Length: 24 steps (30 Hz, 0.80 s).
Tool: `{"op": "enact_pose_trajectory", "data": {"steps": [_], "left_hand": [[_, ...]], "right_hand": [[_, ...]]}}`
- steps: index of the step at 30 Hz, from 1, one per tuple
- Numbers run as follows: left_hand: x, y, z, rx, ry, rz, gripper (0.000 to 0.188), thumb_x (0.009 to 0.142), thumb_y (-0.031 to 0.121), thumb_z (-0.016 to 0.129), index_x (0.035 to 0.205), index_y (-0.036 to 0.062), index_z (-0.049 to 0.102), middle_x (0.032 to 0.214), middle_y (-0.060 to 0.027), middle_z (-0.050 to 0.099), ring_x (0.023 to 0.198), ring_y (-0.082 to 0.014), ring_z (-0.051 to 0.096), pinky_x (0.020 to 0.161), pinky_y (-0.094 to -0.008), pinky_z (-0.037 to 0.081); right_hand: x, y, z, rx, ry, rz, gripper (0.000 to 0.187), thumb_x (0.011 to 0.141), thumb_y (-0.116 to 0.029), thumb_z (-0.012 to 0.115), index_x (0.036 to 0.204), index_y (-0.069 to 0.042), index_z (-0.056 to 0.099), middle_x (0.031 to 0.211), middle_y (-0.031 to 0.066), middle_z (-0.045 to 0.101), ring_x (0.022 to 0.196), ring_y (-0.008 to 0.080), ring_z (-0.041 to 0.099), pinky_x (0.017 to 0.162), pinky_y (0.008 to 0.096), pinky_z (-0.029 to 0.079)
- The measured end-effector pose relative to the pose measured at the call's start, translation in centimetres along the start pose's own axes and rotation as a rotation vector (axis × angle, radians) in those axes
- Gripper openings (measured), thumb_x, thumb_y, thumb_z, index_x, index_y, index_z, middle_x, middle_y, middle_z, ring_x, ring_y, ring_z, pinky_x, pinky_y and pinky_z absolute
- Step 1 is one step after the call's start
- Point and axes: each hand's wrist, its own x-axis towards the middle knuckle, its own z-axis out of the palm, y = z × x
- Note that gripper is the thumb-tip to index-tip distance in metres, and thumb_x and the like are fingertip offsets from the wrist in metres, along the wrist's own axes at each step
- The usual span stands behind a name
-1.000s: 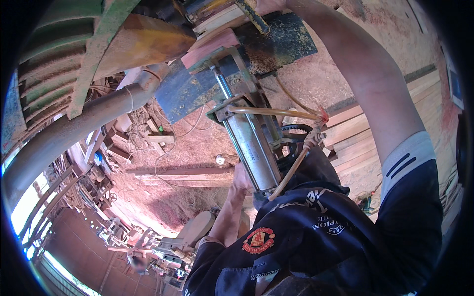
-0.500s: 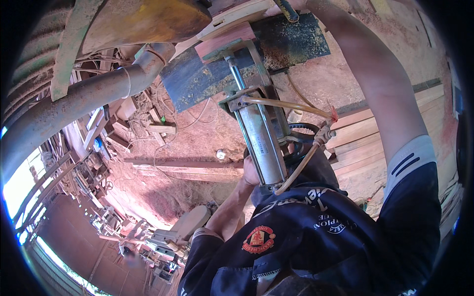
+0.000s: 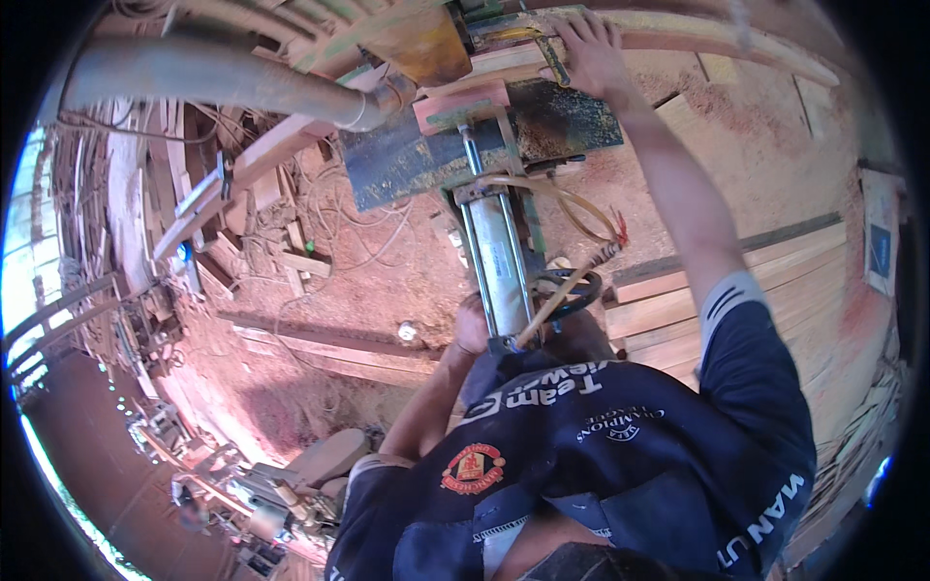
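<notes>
The long pale board point(image 3: 717, 41) runs crosswise in front of me, along the far side of the dark, sawdust-strewn desk point(image 3: 378, 184). Its long axis goes left to right; one end points off to my right, well past my arm, while the other way it passes behind my right hand point(image 3: 593, 60). I cannot tell whether the pale strip point(image 3: 513, 64) on the left of that hand is the same piece. My right hand lies over the board with its fingers spread and pointing away from me, just beside a yellow-and-dark bar point(image 3: 552, 60).

The silver cylinder point(image 3: 499, 261) lies nearly square to the board: its long axis runs from close to my chest outward, leaning a little left, and its rod point(image 3: 471, 150) points at the pinkish block point(image 3: 463, 100), which sits crosswise, near the board. My left hand point(image 3: 472, 324) is low, beside the cylinder's near end; its fingers are hidden there, so I cannot tell whether they are closed on anything. A tan hose point(image 3: 557, 189) loops out on the cylinder's right.
</notes>
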Motion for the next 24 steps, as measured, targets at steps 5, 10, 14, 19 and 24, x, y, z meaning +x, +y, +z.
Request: {"op": "enact_pose_trajectory", "data": {"steps": [5,10,14,19,24], "left_hand": [[0.3,0.1,0.3,0.122,0.094,0.179,0.042,0.077,0.032,0.070,0.107,0.0040,0.077,0.094,-0.0195,0.074,0.089,-0.0412,0.072,0.081,-0.0492,0.056],[0.2,-0.4,0.3,0.131,0.046,0.155,0.034,0.078,0.029,0.070,0.100,0.0054,0.079,0.091,-0.0185,0.075,0.088,-0.0391,0.072,0.079,-0.0498,0.057],[0.2,-1.0,0.4,0.133,0.051,0.141,0.034,0.077,0.032,0.075,0.101,0.0082,0.081,0.089,-0.0182,0.076,0.080,-0.0387,0.073,0.072,-0.0495,0.058],[-0.1,-1.5,0.1,0.206,-0.071,0.034,0.041,0.080,0.042,0.085,0.111,0.0141,0.079,0.098,-0.0138,0.079,0.086,-0.0360,0.077,0.075,-0.0441,0.062],[-0.3,-1.0,0.3,0.214,-0.067,0.038,0.038,0.083,0.041,0.086,0.111,0.0165,0.079,0.095,-0.0114,0.079,0.086,-0.0322,0.079,0.073,-0.0414,0.063]], "right_hand": [[-18.0,-2.3,-6.1,0.601,0.117,0.696,0.060,0.091,-0.034,0.083,0.140,-0.004,0.064,0.131,0.0198,0.068,0.129,0.0338,0.062,0.111,0.0412,0.046],[-34.2,-10.4,-15.8,0.832,-0.218,0.928,0.043,0.098,-0.024,0.076,0.131,0.002,0.068,0.124,0.0163,0.072,0.111,0.0274,0.068,0.097,0.0392,0.053],[-35.4,-14.9,-19.2,0.751,-0.299,0.518,0.060,0.085,-0.042,0.085,0.130,-0.006,0.070,0.125,0.0193,0.071,0.121,0.0393,0.064,0.106,0.0464,0.049],[-32.5,-15.6,-17.6,0.903,-0.582,0.288,0.055,0.077,-0.052,0.086,0.113,-0.011,0.076,0.104,0.0152,0.076,0.103,0.0384,0.071,0.090,0.0464,0.055],[-31.7,-14.6,-14.9,0.897,-0.673,0.184,0.049,0.076,-0.060,0.085,0.090,-0.014,0.077,0.076,0.0103,0.074,0.073,0.0349,0.074,0.067,0.0443,0.057]]}}
